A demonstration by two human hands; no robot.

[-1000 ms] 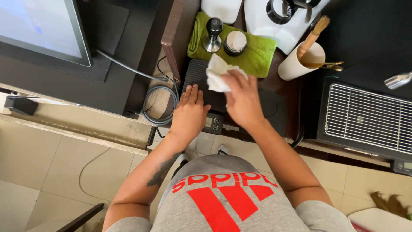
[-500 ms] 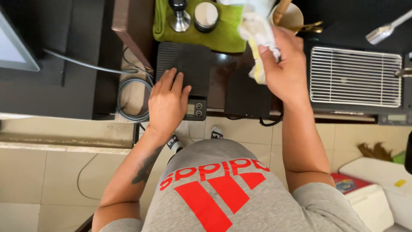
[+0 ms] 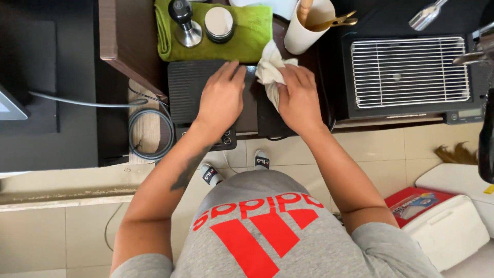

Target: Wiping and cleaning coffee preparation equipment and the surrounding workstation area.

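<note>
While looking straight down at the counter: left hand (image 3: 221, 98) laid flat, fingers spread a little, palm down on the black ribbed rectangular scale (image 3: 191, 87), holding nothing. Right hand (image 3: 299, 98) just at 3 o'clock of it, fingers curled around a crumpled off-white cloth (image 3: 268, 69), bunched up and poking out at 11 o'clock from the knuckles, pressed onto the dark surface between the two hands.

At 12 o'clock from the left hand, a folded green towel (image 3: 247, 36) carrying a metal tamper with black round knob (image 3: 184, 23) and a small round silver-lidded tin (image 3: 218, 23) right beside it. At 12 o'clock from the right hand, a white paper cup (image 3: 309, 25) stuffed with a wooden handle and a gold-coloured utensil. Out at 3 o'clock, a black drip tray with chrome wire grid (image 3: 409, 72), well apart from the cloth. At 9 o'clock from the scale, a coiled grey cable (image 3: 149, 134) on the wood.
</note>
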